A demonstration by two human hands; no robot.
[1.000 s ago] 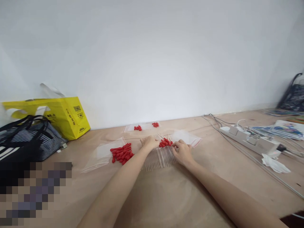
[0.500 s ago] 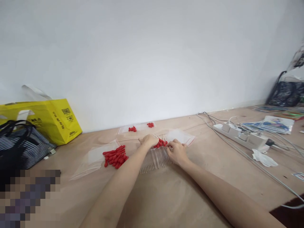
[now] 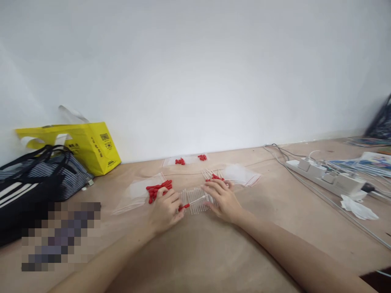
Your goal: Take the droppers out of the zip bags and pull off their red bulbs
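My left hand [image 3: 166, 208] is closed on a red rubber bulb [image 3: 184, 206]. A clear glass dropper tube [image 3: 197, 200] meets the bulb's end and slants up to my right hand [image 3: 224, 200], whose fingers are curled around its far end. Below them a row of clear glass tubes [image 3: 196, 210] lies side by side on the table. A pile of red rubber bulbs [image 3: 159, 187] sits just beyond my left hand, partly hidden by it. Past my right fingertips lie several red-ended droppers [image 3: 214, 176].
A plastic bag [image 3: 139, 190] lies under the bulb pile, another bag [image 3: 241, 174] at right. Near the wall is a bag with red-ended pieces [image 3: 191, 159]. Yellow bag [image 3: 111, 152] and striped bag [image 3: 75, 169] stand left; a power strip [image 3: 324, 179] with cables lies right.
My left hand has come back from the far red pieces toward the left and now holds a red bulb. My right hand now grips a glass tube. The view has shifted left.
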